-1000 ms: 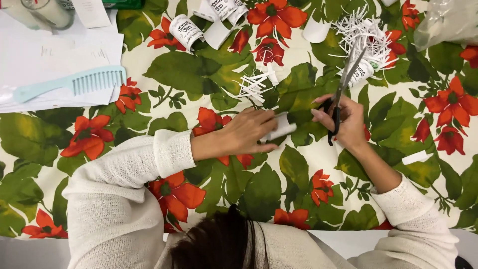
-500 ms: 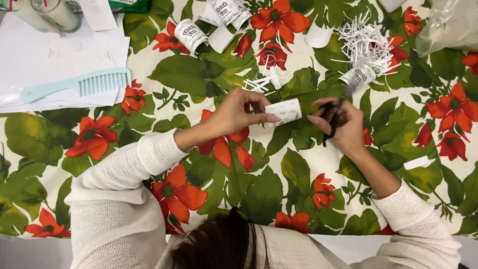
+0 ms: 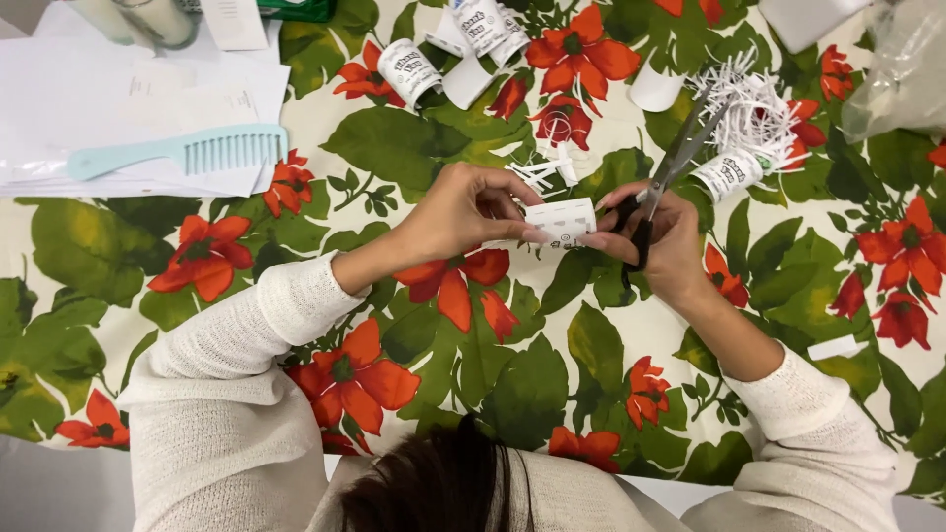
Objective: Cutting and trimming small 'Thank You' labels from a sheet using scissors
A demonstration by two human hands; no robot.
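White paper forms the small tube (image 3: 560, 221) held at the centre of the view, pinched at its left end by the fingertips of the left hand (image 3: 461, 212), thumb below and fingers curled over the top. The right hand (image 3: 662, 241) touches the tube's right end with its fingertips while its thumb and fingers sit through the black handles of the scissors (image 3: 672, 167), whose blades are pressed together and point toward one o'clock. Both hands hover over a tablecloth (image 3: 118, 286) printed with red flowers and green leaves. At one o'clock from the scissors lies a pile of white paper strips (image 3: 754, 103), near the blade tips, with a short printed roll (image 3: 727, 174) just beside it. More printed rolls (image 3: 409, 71) lie at eleven o'clock, well apart from the hands. At ten o'clock a pale blue comb (image 3: 187, 153) rests on white sheets (image 3: 89, 99) near the cloth's left edge. Open cloth stretches at seven and five o'clock, between the sleeves (image 3: 232, 394) and the table's near edge.
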